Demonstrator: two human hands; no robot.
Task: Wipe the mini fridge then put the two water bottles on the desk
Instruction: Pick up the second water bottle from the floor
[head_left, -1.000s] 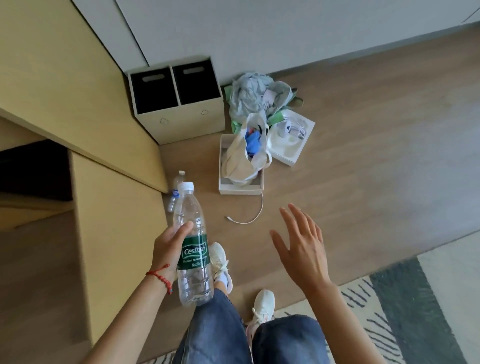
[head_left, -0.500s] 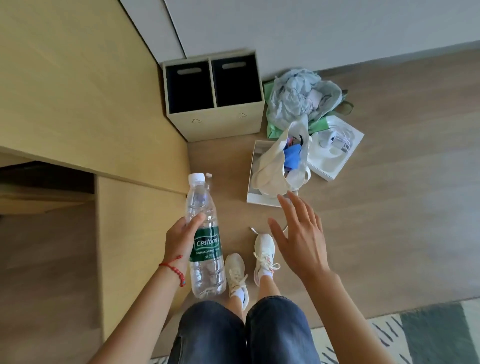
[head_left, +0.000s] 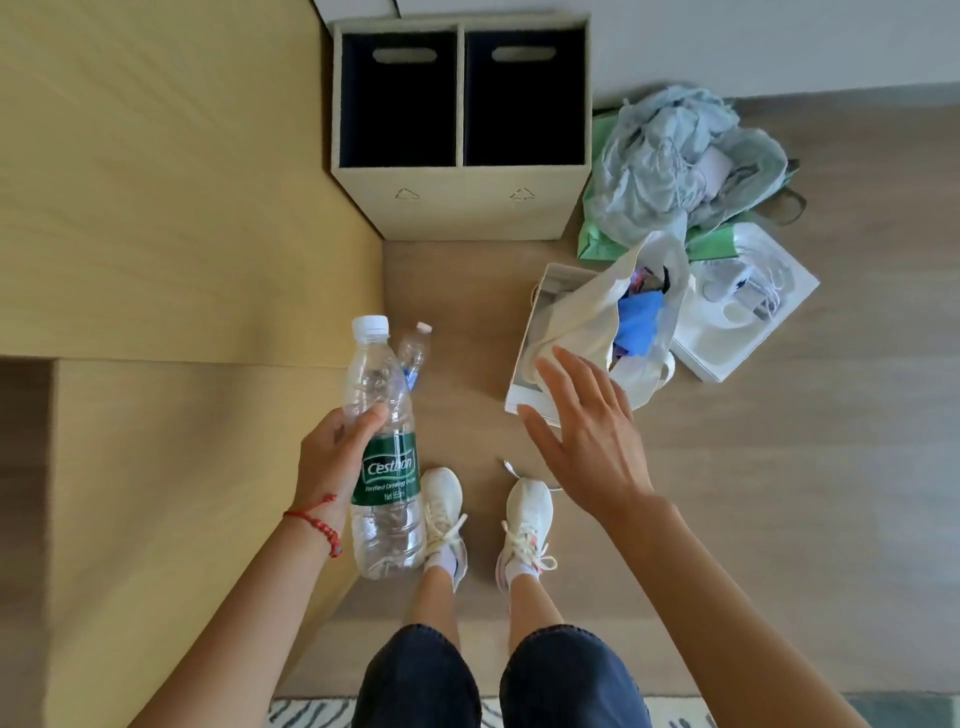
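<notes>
My left hand (head_left: 337, 457) grips a clear water bottle with a green label and white cap (head_left: 385, 452), held upright beside the light wooden desk (head_left: 182, 208). A second, smaller water bottle (head_left: 415, 351) stands on the floor just behind it, close to the desk's corner and partly hidden by the held bottle. My right hand (head_left: 587, 436) hovers with its fingers spread and nothing in it, above the floor to the right of both bottles. The mini fridge is not in view.
A beige two-compartment bin (head_left: 462, 202) stands against the wall. To its right lie a white box with a cloth bag (head_left: 587, 322), crumpled pale blue fabric (head_left: 680, 156) and a white tray (head_left: 748, 317). My feet in white shoes stand on the wood floor; a patterned rug edge (head_left: 311, 714) lies behind.
The view has swung right and closer to the bin. My feet have stepped forward side by side. The held bottle stays in my left hand, and my right hand has risen forward.
</notes>
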